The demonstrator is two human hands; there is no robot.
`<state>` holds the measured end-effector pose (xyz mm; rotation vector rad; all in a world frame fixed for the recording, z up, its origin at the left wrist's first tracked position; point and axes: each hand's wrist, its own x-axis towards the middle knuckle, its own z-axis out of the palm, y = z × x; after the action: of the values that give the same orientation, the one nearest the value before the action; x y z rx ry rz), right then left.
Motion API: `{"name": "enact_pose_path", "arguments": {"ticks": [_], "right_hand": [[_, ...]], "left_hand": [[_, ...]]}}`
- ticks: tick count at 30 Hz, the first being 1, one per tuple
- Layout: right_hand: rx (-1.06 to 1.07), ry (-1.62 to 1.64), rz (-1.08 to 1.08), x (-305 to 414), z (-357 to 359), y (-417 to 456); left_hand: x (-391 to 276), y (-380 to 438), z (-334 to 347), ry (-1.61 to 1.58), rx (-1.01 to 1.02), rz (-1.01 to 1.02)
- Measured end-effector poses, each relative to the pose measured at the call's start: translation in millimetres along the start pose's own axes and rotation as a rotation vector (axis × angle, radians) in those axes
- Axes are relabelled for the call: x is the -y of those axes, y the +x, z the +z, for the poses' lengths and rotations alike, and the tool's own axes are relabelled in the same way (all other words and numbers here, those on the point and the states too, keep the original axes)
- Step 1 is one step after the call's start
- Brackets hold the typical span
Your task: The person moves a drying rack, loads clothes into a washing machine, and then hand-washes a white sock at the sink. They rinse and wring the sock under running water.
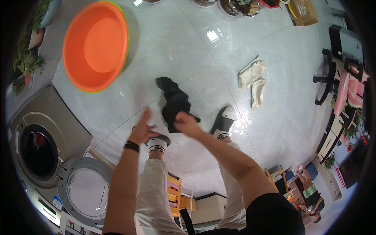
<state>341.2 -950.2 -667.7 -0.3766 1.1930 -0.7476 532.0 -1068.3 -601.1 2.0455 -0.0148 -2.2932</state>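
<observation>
My right hand [185,124] is closed on the near edge of a black cloth garment [177,101]. The garment is bunched and stretches away from me; whether it hangs or partly rests on the floor I cannot tell. My left hand [143,129], blurred, is held apart from the cloth with its fingers spread and nothing in them. Beyond it stands an orange plastic basin [75,55] with a green outer rim, its inside bare. A pair of pale, crumpled cloth pieces, perhaps socks [253,77], lies on the floor to the right.
At left a front-load washing machine [70,117] has its round door [63,182] swung out. Potted plants [30,63] line the left wall. A cardboard box [307,13] sits far right. A wheeled chair [330,77] and another person [314,196] are at right.
</observation>
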Motion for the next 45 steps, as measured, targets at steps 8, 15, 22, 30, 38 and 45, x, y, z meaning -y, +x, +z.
{"name": "enact_pose_path", "arguments": {"ticks": [8,15,22,30,38,45], "right_hand": [[-1.017,-0.356,0.052,17,-204,-12],[-1.118,-0.696,0.455,47,-322,66],[-0.740,-0.690,0.120,43,-211,44],[-0.568,-0.640,-0.037,155,-212,-131],[-0.297,-0.641,-0.039,328,-209,-217],[-0.130,-0.610,-0.171,449,-165,-223]], "left_hand": [[115,7,59,-0.253,0.035,0.062],[139,-43,43,-0.034,-0.042,0.119],[160,-127,75,-0.006,-0.012,0.199],[138,-281,82,0.016,0.005,0.337],[128,-514,84,-0.156,-0.260,0.735],[182,-640,80,-0.490,-0.492,0.991]]}}
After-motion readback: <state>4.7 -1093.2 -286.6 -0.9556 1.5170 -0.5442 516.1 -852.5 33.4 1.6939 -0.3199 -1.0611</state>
